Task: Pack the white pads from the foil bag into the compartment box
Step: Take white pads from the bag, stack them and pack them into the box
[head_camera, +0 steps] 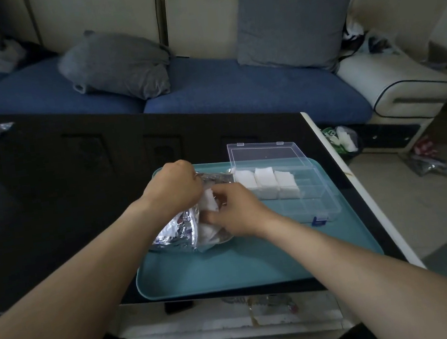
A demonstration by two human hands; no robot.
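Crinkled shiny foil bag; clear glossy plastic compartment box; soft matt white pads; smooth teal plastic tray; glossy black tabletop.

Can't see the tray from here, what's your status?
Both hands at foil bag, right pinching white pad. Compartment box open, three stacks in. Nothing blocking.

Dim indoor light throughout, soft and without a visible source. Brightest at right, on the pale floor and white table edge. Black tabletop glossy — faint mirrored shapes only, no hard glare. Crinkled foil bag throwing small highlights. Shadows weak and diffuse. Wide-angle bending at the borders — sofa curved. Mild softness overall, forearms near the bottom edge least sharp.
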